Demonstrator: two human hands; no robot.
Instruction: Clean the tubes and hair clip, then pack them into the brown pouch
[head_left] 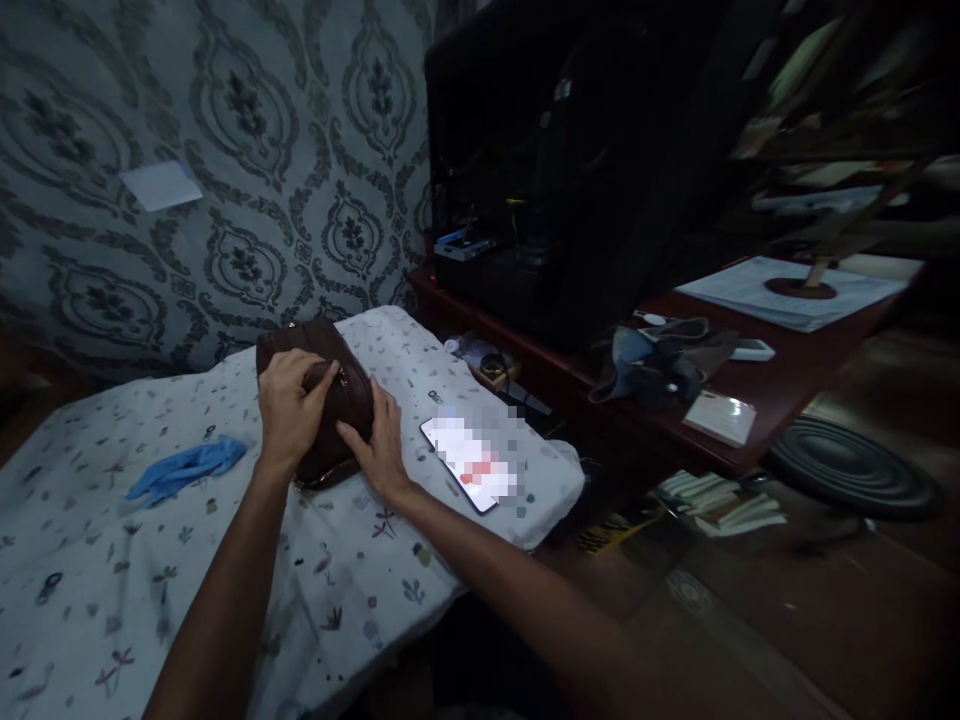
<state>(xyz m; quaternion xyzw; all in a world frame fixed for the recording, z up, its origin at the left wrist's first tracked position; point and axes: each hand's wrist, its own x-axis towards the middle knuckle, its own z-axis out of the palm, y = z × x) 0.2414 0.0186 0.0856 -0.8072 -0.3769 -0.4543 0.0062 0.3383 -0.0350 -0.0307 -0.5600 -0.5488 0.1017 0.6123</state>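
Observation:
A brown leather bag point(341, 420) with a metal zip lies on the patterned white cloth. My left hand point(291, 405) grips its upper left part, with the thumb reaching across the top near the zip and the fingers curled over the leather. On the bag's right side, my right hand point(381, 440) holds the edge, its thumb on the near part and its fingers along the side. Some of the left fingertips are hidden. Close to the right hand lies a phone point(457, 465) with its screen lit and partly blurred. A crumpled blue cloth point(187, 468) rests left of the bag.
The white cloth point(225, 600) covers the surface under the bag, against a patterned wall point(247, 130). To the right stands a dark red wooden desk point(739, 385) with papers point(750, 285), crumpled fabric point(652, 360) and a large black screen-like object point(570, 150).

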